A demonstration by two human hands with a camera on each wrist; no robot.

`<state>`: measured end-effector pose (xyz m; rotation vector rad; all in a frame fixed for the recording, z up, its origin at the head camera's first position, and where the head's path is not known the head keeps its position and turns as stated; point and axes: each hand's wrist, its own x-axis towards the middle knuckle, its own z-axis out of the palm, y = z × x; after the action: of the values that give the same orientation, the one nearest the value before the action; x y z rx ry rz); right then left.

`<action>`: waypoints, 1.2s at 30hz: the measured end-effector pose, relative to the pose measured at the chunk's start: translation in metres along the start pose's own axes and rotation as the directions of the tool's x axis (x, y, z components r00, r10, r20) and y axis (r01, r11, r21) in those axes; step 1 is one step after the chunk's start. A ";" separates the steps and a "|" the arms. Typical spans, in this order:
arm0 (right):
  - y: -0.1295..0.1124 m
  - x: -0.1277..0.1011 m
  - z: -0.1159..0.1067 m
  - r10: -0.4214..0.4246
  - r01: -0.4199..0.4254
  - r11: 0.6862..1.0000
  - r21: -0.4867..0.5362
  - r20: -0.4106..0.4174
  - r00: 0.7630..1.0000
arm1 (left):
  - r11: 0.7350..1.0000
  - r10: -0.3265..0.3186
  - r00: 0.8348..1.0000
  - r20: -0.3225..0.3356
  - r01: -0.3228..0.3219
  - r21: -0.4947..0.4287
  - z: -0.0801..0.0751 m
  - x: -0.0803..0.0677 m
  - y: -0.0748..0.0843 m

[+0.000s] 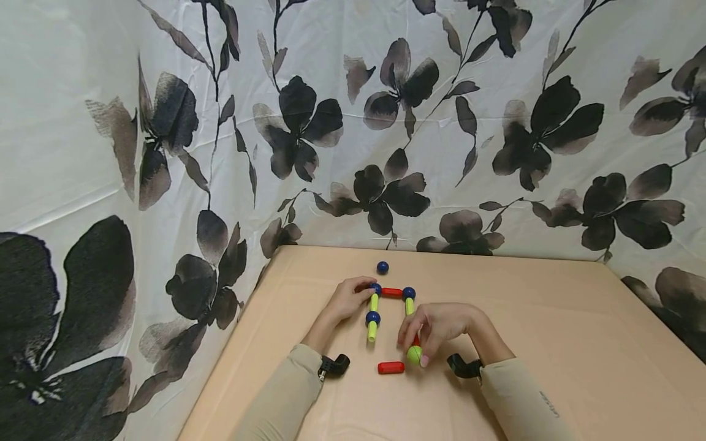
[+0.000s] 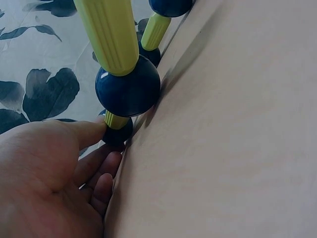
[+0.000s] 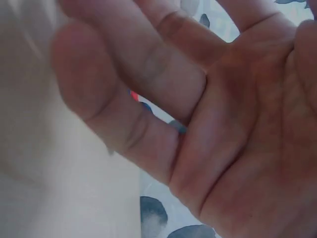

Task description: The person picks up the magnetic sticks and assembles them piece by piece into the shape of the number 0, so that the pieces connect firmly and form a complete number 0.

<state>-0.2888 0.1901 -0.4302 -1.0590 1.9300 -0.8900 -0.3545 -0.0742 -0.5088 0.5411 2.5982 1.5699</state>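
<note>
An open frame of magnetic rods and balls lies on the tan table (image 1: 551,318). My left hand (image 1: 368,293) pinches the blue ball (image 1: 376,288) at its far left corner; the left wrist view shows the thumb (image 2: 91,131) against that ball (image 2: 118,137), below a nearer blue ball (image 2: 128,91) and yellow-green rod (image 2: 106,32). A red rod (image 1: 392,293) joins the corner to another blue ball (image 1: 409,293). My right hand (image 1: 413,346) curls over the frame's right side and grips a green ball (image 1: 414,354) at its near end. In the right wrist view the hand (image 3: 163,114) fills the frame.
A loose red rod (image 1: 390,367) lies in front of the frame, between my forearms. A single blue ball (image 1: 382,267) sits behind it. A flower-printed cloth (image 1: 386,122) hangs close behind and to the left of the table.
</note>
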 end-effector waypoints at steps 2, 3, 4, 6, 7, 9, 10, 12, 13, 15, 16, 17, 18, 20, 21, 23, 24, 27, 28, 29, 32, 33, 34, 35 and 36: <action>0.001 0.002 0.000 0.007 -0.007 1.000 -0.002 0.017 1.000 | 1.000 -0.002 1.000 0.000 0.002 0.001 0.000 0.000 0.000; 0.001 0.003 0.000 0.014 -0.014 1.000 0.006 0.025 1.000 | 1.000 -0.003 1.000 -0.001 0.003 0.000 0.000 0.000 0.001; 0.001 0.003 0.000 0.021 -0.021 1.000 0.014 0.031 0.999 | 1.000 -0.004 1.000 -0.001 0.004 -0.001 0.000 0.000 0.001; 0.002 0.004 0.000 0.036 -0.037 0.999 0.027 0.035 0.999 | 1.000 -0.003 1.000 -0.001 0.003 0.000 0.000 0.000 0.001; 0.003 0.004 0.001 0.043 -0.044 0.999 0.032 0.032 0.999 | 1.000 -0.003 1.000 -0.002 0.003 0.002 0.000 0.000 0.002; 0.003 0.004 0.001 0.061 -0.062 0.997 0.045 0.023 0.998 | 1.000 -0.002 1.000 -0.003 0.002 0.005 -0.001 0.000 0.002; 0.003 0.004 0.001 0.068 -0.069 0.997 0.047 0.019 0.998 | 1.000 -0.003 1.000 -0.003 0.003 0.007 -0.001 0.000 0.002; 0.003 0.004 0.001 0.079 -0.080 0.996 0.048 0.012 0.997 | 1.000 -0.005 1.000 -0.004 0.005 0.007 -0.001 0.000 0.002; 0.002 0.004 0.001 0.082 -0.082 0.995 0.048 0.011 0.997 | 1.000 -0.008 1.000 -0.003 0.008 0.007 -0.001 0.000 0.002; 0.001 0.004 0.001 0.087 -0.087 0.995 0.041 0.010 0.996 | 1.000 -0.010 1.000 -0.002 0.010 0.004 0.000 0.000 0.002; 0.001 0.004 0.001 0.089 -0.090 0.995 0.038 0.010 0.996 | 1.000 -0.010 1.000 -0.002 0.010 0.004 0.000 0.000 0.002; 0.000 0.004 0.001 0.093 -0.093 0.995 0.037 0.010 0.996 | 1.000 -0.009 1.000 -0.003 0.009 0.004 0.000 0.000 0.002; 0.000 0.004 0.002 0.098 -0.098 0.995 0.034 0.009 0.995 | 1.000 -0.009 1.000 -0.003 0.009 0.004 0.000 0.000 0.002; -0.001 0.004 0.002 0.110 -0.111 0.993 0.031 0.004 0.994 | 1.000 -0.008 1.000 -0.003 0.008 0.007 0.000 0.001 0.002; -0.002 0.004 0.002 0.120 -0.120 0.992 0.031 0.001 0.993 | 1.000 -0.006 1.000 -0.003 0.006 0.007 0.000 0.001 0.002; -0.003 0.004 0.002 0.136 -0.136 0.990 0.027 -0.008 0.991 | 1.000 -0.005 1.000 -0.002 0.005 0.005 -0.001 0.001 0.002; -0.003 0.004 0.001 0.141 -0.140 0.990 0.023 -0.013 0.990 | 1.000 -0.004 1.000 -0.002 0.004 0.005 -0.001 0.002 0.002; -0.003 0.002 -0.001 0.135 -0.135 0.991 0.000 -0.038 0.990 | 1.000 -0.006 1.000 0.001 0.006 0.002 -0.002 0.002 0.002; -0.003 0.001 -0.002 0.127 -0.128 0.992 -0.006 -0.056 0.990 | 1.000 -0.008 1.000 0.001 0.008 0.002 -0.002 0.002 0.003; -0.003 0.001 -0.003 0.117 -0.118 0.993 -0.005 -0.084 0.990 | 1.000 -0.010 1.000 0.001 0.010 0.004 -0.002 0.002 0.003; -0.001 0.001 -0.009 0.097 -0.102 0.995 -0.009 -0.244 0.965 | 1.000 -0.015 1.000 0.003 0.015 0.000 -0.003 0.001 0.003; 0.000 0.002 -0.011 0.090 -0.098 0.995 -0.010 -0.319 0.943 | 1.000 -0.015 1.000 0.004 0.015 -0.001 -0.003 0.001 0.002; 0.002 0.005 -0.014 0.088 -0.100 0.995 -0.010 -0.400 0.912 | 1.000 -0.014 1.000 0.004 0.014 0.000 -0.003 0.001 0.002; 0.005 0.007 -0.016 0.083 -0.106 0.994 -0.021 -0.483 0.872 | 1.000 -0.013 1.000 0.004 0.013 0.001 -0.003 0.001 0.002; 0.008 0.010 -0.019 0.080 -0.119 0.992 -0.034 -0.558 0.826 | 1.000 -0.011 1.000 0.004 0.011 0.000 -0.004 0.001 0.001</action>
<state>-0.3115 0.1887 -0.4305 -0.7706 2.4856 -1.1743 -0.3563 -0.0761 -0.5057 0.5290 2.5942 1.5640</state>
